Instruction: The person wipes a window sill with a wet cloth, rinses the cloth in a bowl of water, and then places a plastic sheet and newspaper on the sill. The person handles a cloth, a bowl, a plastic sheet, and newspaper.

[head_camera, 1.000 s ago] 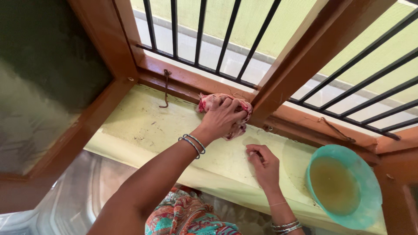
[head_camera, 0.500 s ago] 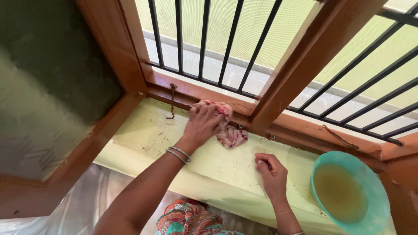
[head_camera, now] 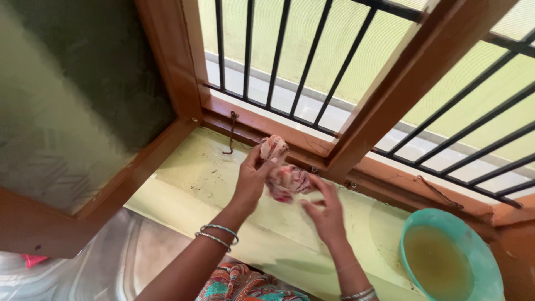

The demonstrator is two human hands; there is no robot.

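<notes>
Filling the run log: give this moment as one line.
left hand: grips pink cloth above sill | right hand: touching cloth | teal basin: murky water, right on sill

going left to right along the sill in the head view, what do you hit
open window shutter → metal hook latch → left hand gripping the pink cloth → right hand reaching for the cloth → second hook latch → teal bowl of murky water

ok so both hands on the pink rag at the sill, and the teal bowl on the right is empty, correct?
Not empty. The head view shows the bowl holding murky brownish water. The rest stands: left hand and right hand are both on the pink rag at the sill, bowl on the right.
</notes>
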